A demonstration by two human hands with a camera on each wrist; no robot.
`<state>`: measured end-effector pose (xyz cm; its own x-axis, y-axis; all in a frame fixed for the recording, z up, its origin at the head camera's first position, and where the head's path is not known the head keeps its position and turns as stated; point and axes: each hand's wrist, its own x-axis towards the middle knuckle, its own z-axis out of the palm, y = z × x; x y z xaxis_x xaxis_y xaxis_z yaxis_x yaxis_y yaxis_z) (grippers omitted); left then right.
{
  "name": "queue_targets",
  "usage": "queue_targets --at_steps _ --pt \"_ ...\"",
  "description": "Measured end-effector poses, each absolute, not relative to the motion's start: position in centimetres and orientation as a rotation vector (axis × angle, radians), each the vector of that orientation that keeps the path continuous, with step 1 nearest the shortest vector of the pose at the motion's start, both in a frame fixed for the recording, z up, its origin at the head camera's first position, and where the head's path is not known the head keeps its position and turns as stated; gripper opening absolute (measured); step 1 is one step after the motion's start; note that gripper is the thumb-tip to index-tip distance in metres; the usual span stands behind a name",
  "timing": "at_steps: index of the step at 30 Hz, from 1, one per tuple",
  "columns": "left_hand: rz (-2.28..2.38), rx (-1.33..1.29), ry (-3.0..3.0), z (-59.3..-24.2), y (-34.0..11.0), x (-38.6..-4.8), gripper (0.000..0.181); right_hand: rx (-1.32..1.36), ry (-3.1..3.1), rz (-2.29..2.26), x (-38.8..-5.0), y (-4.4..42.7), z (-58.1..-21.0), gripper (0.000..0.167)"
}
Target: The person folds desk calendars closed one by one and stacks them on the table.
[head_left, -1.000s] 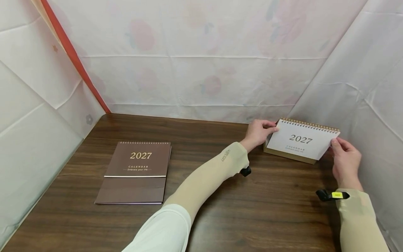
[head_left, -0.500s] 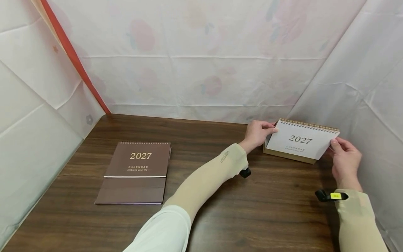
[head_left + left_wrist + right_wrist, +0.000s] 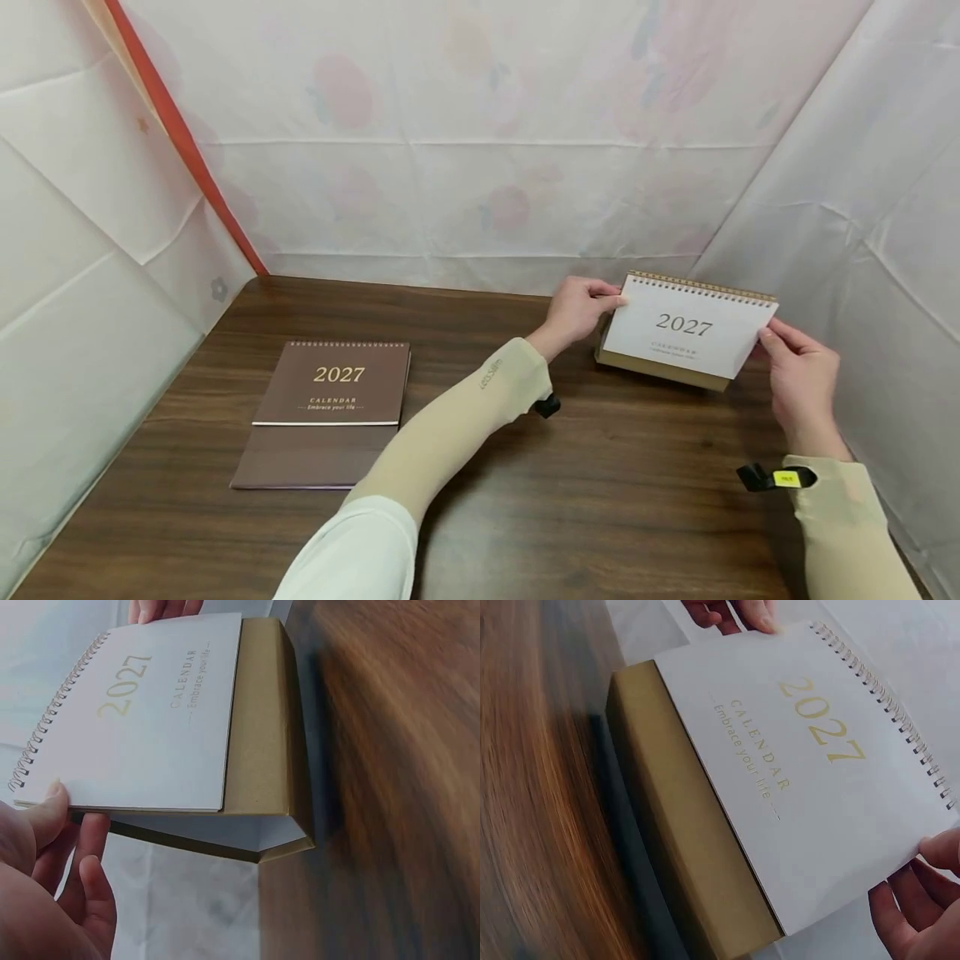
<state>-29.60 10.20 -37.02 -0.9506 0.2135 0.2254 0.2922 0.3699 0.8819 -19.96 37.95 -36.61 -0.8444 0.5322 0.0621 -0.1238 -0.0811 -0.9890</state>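
Note:
A white 2027 desk calendar (image 3: 682,329) with a coil binding and a tan folded stand is at the back right. My left hand (image 3: 576,308) pinches its left side near the top, thumb on the white cover and fingers behind. On the opposite side, my right hand (image 3: 806,379) grips the right edge in the same way. The left wrist view shows the stand's hollow end (image 3: 277,832) below the left fingers (image 3: 94,889). Whether the stand's bottom touches the table or hangs just above it, I cannot tell.
A brown 2027 calendar (image 3: 330,383) with a coil binding lies on the dark wooden table (image 3: 570,500) at the left, its lower right corner hidden behind my left arm. White patterned cloth (image 3: 465,200) hangs behind the table and along both sides.
Over the last half second, both hands have moved left with the white calendar between them, a little away from the right cloth. Earlier it stayed still. The brown calendar has not been moved.

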Motion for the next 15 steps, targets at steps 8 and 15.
queue_targets --at_steps 8,15 --pt "-1.684 -0.522 -2.519 -35.2 4.8 -29.1 0.016 -0.287 -1.904 1.917 -19.8 33.9 -36.2 0.035" --pt "-1.604 -0.528 -2.574 -33.8 -0.2 -28.1 0.019 -0.082 -1.972 1.895 -19.7 29.8 -36.5 0.038"
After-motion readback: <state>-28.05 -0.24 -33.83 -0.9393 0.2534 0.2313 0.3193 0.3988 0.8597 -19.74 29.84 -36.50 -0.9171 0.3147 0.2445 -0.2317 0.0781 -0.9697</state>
